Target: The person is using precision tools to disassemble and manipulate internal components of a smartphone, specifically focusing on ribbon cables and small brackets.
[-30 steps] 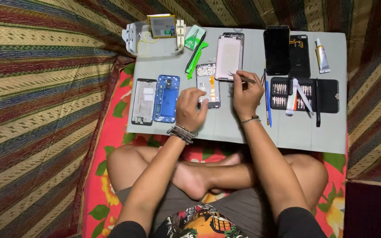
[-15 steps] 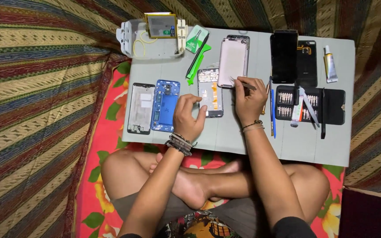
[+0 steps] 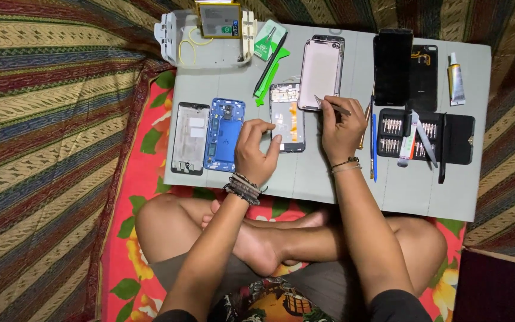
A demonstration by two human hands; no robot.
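Seated cross-legged at a grey work board (image 3: 329, 179), I steady an opened phone (image 3: 287, 116) at its centre with my left hand (image 3: 256, 152), fingers resting loosely on its edge, while my right hand (image 3: 340, 126) pinches tweezers (image 3: 332, 106) beside it.

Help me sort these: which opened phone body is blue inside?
The blue phone frame, second from left, beside the left hand; its neighbours are black, pink or grey.
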